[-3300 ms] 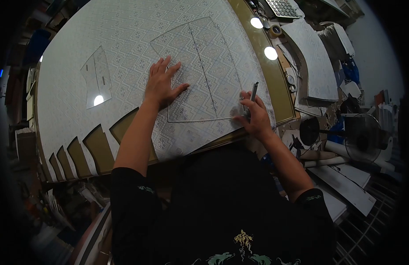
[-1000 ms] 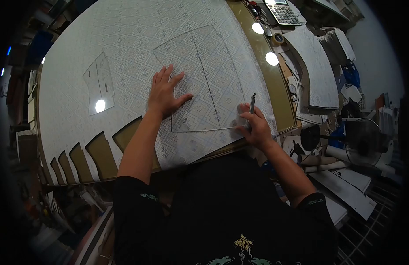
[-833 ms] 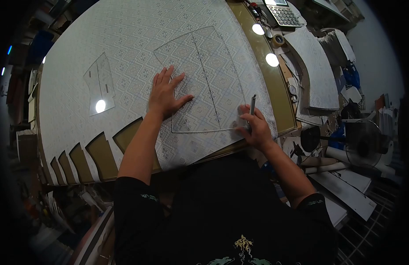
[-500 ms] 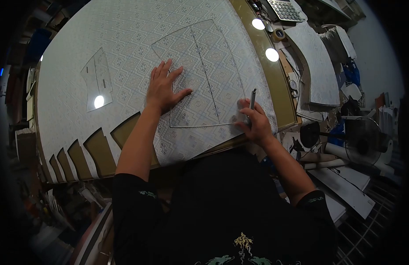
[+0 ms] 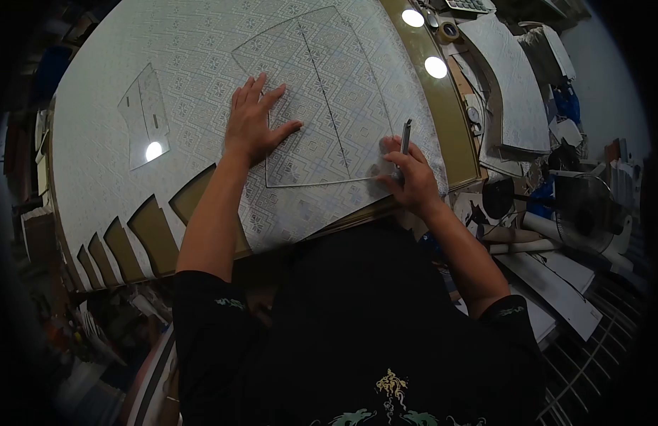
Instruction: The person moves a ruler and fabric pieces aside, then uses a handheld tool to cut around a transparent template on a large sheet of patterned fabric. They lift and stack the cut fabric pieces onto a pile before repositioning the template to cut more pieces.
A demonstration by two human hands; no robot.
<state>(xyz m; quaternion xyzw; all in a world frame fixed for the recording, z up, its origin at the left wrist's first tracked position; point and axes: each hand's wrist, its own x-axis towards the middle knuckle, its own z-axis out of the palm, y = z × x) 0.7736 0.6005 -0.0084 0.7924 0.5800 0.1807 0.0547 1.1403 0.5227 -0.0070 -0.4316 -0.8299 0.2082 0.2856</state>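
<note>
Stretching beyond both your hands, an olive-green, flat-topped table [image 5: 460, 149] carried a pale, geometrically patterned sheet [image 5: 201, 50], which lay smooth beneath them, perhaps to give an even bed. Between your hands, on that sheet, rested a large, clear, four-sided panel [image 5: 357, 99] with a dark line along its length. Well to the left of your left hand lay a smaller, clear, waisted panel [image 5: 138, 124], apparently set aside to leave you room.

Your left hand [image 5: 251, 126] was spread across the large panel's left edge, fingers splayed and gripping nothing, seemingly weighting it against sliding. Your right hand [image 5: 416, 181] curled at its lower right corner; whether the fingertips pressed down there was unclear. That hand grasped a slim, grey, knife-like tool [image 5: 405, 138], its visible end pointing away from you, probably tucked so to leave some fingers free for steadying the corner.
</note>
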